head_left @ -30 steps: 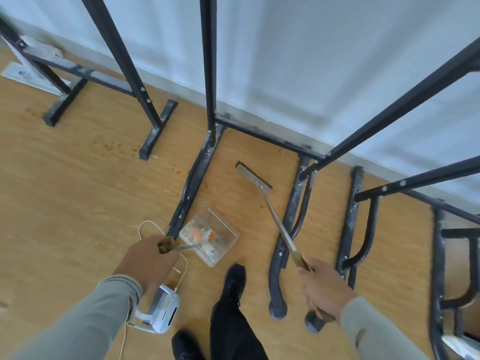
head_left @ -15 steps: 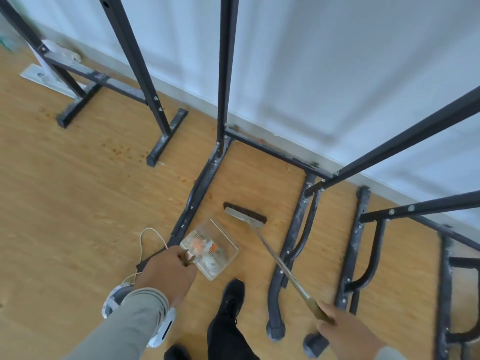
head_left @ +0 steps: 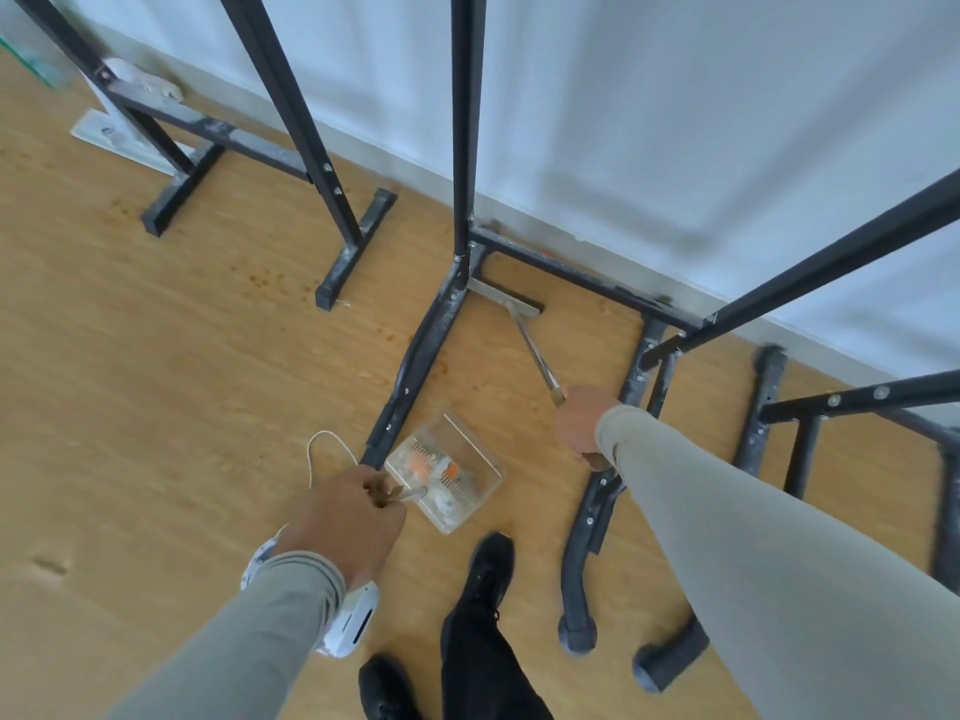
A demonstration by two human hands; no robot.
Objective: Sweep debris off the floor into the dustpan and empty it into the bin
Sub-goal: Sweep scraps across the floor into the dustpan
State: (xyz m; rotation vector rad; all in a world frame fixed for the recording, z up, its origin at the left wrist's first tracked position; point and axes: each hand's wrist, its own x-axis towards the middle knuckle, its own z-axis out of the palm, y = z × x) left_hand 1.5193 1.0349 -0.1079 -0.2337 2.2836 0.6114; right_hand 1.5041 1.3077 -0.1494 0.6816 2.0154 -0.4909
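One view only — head-worn, wide-angle, pitched steeply forward and down from standing height. Faces the wood floor (head_left: 156,387) where it meets a pale wall (head_left: 675,122), which fills the top of frame. Both sleeved forearms enter from the bottom edge, large and close; the person's black shoe (head_left: 488,569) sits low centre. Black metal frame legs (head_left: 462,148) bow outward toward the edges — lens distortion. No second view, so nothing shared.

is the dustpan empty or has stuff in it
Not empty: the clear dustpan holds orange and pale debris on its floor.
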